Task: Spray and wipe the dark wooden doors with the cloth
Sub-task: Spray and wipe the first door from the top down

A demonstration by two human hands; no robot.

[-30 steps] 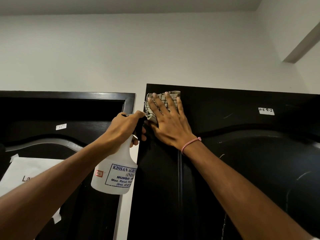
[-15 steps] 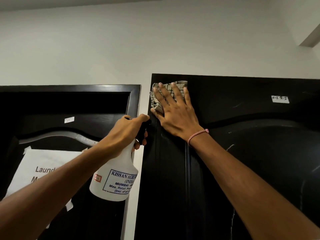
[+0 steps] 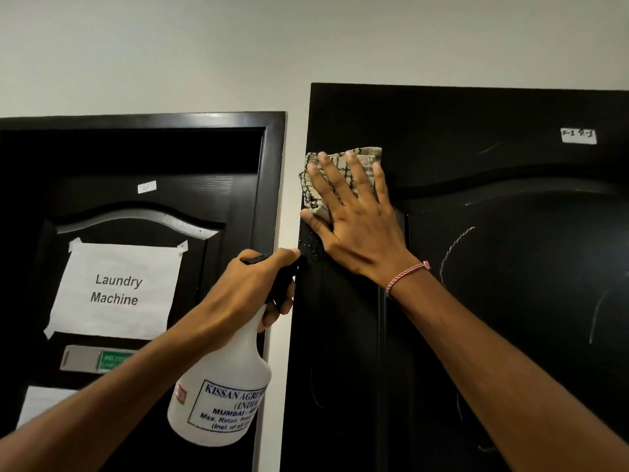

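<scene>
- Plainly, the checked cloth (image 3: 315,199) is pressed flat against the upper left corner of the right-hand dark wooden door (image 3: 510,318), at centre frame. It lies under the right hand (image 3: 357,226), whose fingers are spread straight over it.
- The cloth is judged soft, light and limp. It is best driven by a flat palm, since it could otherwise bunch or slide on the smooth door face.
- The spray bottle (image 3: 224,386), of white translucent plastic, is gripped at its neck by the left hand (image 3: 248,287) in the lower middle of the frame, with fingers curled round the black trigger head. It is judged light but slick, so the neck is the sure hold.
- Droplets (image 3: 311,248) are seen on the door just below the cloth.
- The door is judged rigid. It is dark, with a raised curved moulding and pale scratch marks (image 3: 456,243).
- A taped paper sign (image 3: 115,291) is carried by the left-hand door (image 3: 211,206).
</scene>
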